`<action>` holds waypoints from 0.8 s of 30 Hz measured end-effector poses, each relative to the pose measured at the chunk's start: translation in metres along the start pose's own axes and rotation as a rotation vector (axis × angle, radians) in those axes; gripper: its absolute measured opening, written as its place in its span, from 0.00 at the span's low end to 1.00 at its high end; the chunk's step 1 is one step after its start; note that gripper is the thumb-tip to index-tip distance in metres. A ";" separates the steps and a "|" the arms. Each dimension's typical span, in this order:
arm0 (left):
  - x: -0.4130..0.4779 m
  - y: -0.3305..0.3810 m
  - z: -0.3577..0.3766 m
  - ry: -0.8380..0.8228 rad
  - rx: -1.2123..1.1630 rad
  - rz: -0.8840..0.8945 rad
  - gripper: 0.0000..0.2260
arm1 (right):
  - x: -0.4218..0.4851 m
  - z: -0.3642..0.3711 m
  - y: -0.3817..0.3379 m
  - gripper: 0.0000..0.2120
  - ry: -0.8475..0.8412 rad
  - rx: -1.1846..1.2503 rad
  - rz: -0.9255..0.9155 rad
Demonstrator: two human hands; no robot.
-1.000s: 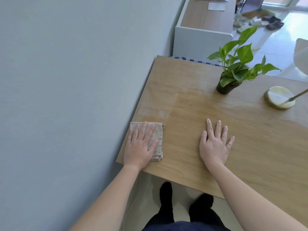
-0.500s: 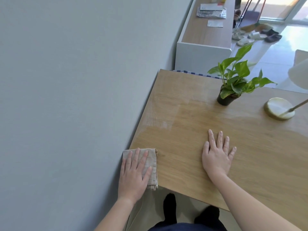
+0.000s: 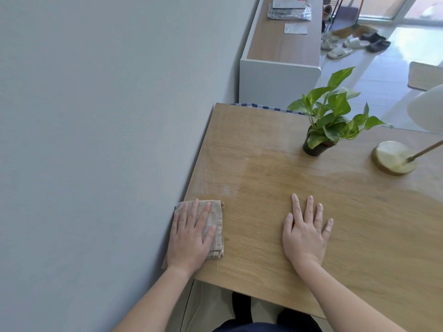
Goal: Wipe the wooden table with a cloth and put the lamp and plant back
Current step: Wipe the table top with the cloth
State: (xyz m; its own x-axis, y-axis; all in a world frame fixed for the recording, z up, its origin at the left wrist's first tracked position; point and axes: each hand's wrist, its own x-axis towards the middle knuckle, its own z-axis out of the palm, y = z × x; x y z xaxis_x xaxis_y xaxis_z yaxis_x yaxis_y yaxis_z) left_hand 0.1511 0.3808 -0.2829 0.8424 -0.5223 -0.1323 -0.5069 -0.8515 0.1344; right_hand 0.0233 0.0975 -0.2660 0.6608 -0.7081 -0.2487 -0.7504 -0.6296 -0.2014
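Pressing, grips wide: left hand on cloth at left table edge, right hand on bare wood.

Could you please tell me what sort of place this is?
Most likely a home living area: slippers lie on the tiled floor, a potted plant and a lamp stand on the wooden table, and a low cabinet lines the wall.

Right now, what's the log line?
step: wipe table | left hand: flat on cloth | right hand: flat on table | plant, lamp: on table
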 end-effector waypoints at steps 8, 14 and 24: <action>0.083 0.005 -0.013 -0.004 -0.015 0.030 0.31 | 0.004 0.004 0.002 0.28 0.021 -0.020 0.003; 0.116 0.011 -0.018 -0.021 -0.029 -0.005 0.31 | 0.005 0.005 0.001 0.28 0.023 -0.018 0.005; 0.067 0.060 -0.011 -0.071 -0.014 0.088 0.30 | 0.003 0.004 0.003 0.28 0.015 0.003 0.013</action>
State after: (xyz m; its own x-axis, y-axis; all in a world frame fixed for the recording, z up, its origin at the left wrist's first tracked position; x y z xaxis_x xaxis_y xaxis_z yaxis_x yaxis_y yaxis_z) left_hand 0.1794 0.2950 -0.2728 0.7793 -0.5976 -0.1885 -0.5755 -0.8016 0.1618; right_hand 0.0229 0.0943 -0.2716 0.6512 -0.7208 -0.2374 -0.7589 -0.6194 -0.2008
